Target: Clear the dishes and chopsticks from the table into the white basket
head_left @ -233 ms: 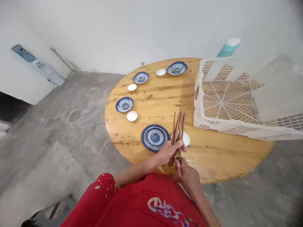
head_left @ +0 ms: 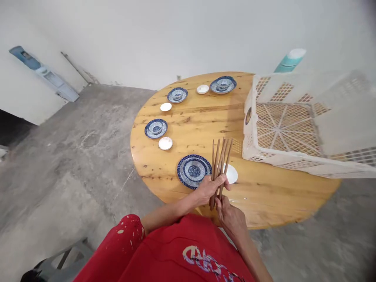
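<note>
My left hand [head_left: 210,188] grips a bundle of several brown wooden chopsticks [head_left: 220,158], which fan out and point away from me over the round wooden table [head_left: 205,125]. My right hand [head_left: 230,217] sits just below, its fingertips on the lower ends of the same chopsticks. Directly left of the bundle lies a blue-and-white patterned plate [head_left: 192,171]. A small white dish [head_left: 231,174] lies just right of the chopsticks, partly hidden by them.
A white lattice plastic crate [head_left: 293,133] takes up the table's right side, a teal bottle [head_left: 289,59] behind it. Three blue plates with bowls [head_left: 156,128] [head_left: 177,94] [head_left: 223,84] and small white dishes [head_left: 165,143] ring the far edge. Bare concrete floor lies to the left.
The chopsticks have fanned apart slightly at their tips. The view has shifted a little to the left; both hands stay at the table's near edge.
</note>
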The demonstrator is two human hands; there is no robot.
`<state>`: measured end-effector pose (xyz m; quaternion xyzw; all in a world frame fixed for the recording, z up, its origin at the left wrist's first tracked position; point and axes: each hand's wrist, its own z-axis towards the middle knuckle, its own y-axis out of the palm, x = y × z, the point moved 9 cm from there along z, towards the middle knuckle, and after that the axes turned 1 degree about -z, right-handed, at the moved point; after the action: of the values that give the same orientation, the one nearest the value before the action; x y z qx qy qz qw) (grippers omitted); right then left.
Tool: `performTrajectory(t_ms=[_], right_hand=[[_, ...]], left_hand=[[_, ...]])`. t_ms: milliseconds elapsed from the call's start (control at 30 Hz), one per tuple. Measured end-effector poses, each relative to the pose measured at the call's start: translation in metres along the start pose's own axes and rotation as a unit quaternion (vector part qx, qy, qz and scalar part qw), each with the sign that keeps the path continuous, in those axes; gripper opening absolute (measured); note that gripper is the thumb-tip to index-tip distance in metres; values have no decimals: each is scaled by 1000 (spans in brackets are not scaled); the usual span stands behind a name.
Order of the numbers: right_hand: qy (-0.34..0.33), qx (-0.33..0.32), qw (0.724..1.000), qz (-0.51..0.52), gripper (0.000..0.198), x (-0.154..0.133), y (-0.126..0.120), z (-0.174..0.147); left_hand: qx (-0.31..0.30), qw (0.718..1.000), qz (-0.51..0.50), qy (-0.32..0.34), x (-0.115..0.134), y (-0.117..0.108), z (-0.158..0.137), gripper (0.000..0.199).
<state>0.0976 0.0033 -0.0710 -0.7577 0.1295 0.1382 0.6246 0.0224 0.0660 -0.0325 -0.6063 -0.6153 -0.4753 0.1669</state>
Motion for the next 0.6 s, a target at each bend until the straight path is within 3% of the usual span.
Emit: performTrajectory(t_ms=[167, 267, 333, 400, 467, 600], right_hand=[[-15, -33, 998, 45, 39, -10, 5, -6], [5, 20, 991, 131, 46, -9, -10, -7], [39, 91, 969, 227, 48, -4, -30, -2], [73, 156, 922, 347, 52, -3, -51, 9], [98, 189, 852, 479, 60, -10, -65, 25], [154, 141, 697, 686, 63, -43, -63, 57]], left_hand=[[-8, 999, -51, 12, 6, -8, -1, 59], [-4, 999, -22, 39, 14, -20, 0, 59], [-11, 997, 37, 64, 19, -27, -2, 56], [-34, 991, 104, 76, 19, -31, -5, 53], [-64, 981, 168, 71, 13, -31, -8, 49], [-113, 955, 264, 69, 9, -31, -12, 38]])
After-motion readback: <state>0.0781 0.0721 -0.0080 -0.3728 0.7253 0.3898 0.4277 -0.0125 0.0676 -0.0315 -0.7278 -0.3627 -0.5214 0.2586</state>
